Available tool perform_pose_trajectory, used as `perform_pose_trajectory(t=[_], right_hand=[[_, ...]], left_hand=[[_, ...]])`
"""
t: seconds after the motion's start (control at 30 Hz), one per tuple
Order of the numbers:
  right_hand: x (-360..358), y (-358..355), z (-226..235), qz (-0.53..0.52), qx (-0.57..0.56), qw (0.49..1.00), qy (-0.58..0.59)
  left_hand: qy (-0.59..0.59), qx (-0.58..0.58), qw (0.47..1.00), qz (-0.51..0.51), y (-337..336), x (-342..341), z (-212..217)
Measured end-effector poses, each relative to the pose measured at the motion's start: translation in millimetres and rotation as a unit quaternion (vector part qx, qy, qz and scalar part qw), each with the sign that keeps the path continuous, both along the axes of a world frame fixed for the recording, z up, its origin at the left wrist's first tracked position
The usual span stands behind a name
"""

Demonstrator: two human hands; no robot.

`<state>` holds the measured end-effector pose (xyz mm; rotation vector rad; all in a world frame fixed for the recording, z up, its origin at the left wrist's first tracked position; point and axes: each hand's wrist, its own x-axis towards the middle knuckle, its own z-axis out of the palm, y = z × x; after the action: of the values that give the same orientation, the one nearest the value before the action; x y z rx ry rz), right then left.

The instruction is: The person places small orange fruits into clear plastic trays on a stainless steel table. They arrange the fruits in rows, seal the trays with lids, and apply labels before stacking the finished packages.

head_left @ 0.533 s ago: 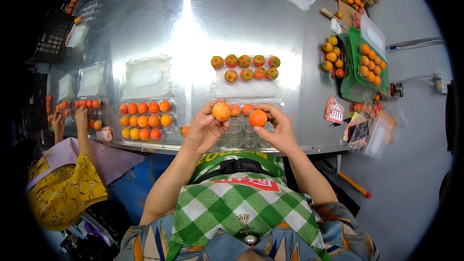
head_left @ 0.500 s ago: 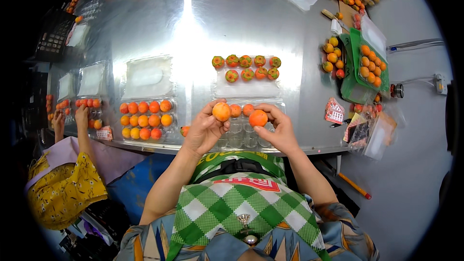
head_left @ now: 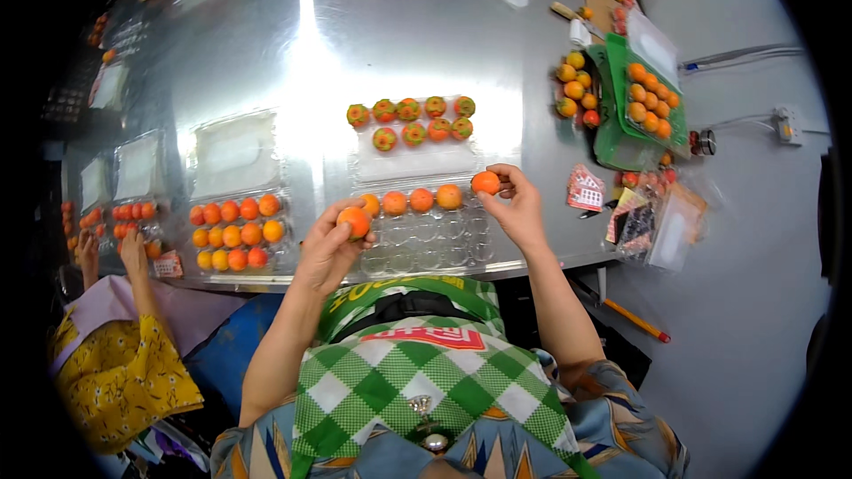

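My left hand is closed round an orange persimmon, held over the near-left corner of a clear moulded tray. A row of persimmons, including an orange one, sits along the tray's far edge; the nearer cups hold nothing. Off the tray's far-right corner, my right hand pinches a redder persimmon between thumb and fingers. Beyond the tray, two rows of persimmons with green calyxes up lie at a white padded sheet.
Left of me stands a filled persimmon tray with a padded lid behind it. A co-worker's hands handle fruit farther left. At right are a green crate, loose persimmons and a knife.
My hands have moved apart, the right one outward to the tray's far-right corner. More persimmons now show in the tray's far row. The left hand's fruit looks redder than before. The view has shifted.
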<state>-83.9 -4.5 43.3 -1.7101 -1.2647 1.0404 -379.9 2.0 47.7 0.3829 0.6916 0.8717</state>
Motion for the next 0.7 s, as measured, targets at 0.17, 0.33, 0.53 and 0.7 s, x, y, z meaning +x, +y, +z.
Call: perform_pose_trajectory(t=[0.17, 0.33, 0.53, 0.7], right_hand=[[11, -4, -13, 0.057, 0.024, 0.982, -0.180], [3, -5, -29, 0.103, 0.046, 0.965, -0.235], [5, -11, -37, 0.029, -0.006, 0.983, -0.183], [23, -26, -55, 0.088, -0.210, 0.957, -0.179]], left_hand=[[0.255, 0.072, 0.964, -0.001, -11, -4, -11], [0.389, 0.197, 0.900, 0.012, -21, -10, -31], [0.561, 0.339, 0.756, -0.003, -18, -2, -24], [0.567, 0.409, 0.714, -0.040, -18, -1, -32]])
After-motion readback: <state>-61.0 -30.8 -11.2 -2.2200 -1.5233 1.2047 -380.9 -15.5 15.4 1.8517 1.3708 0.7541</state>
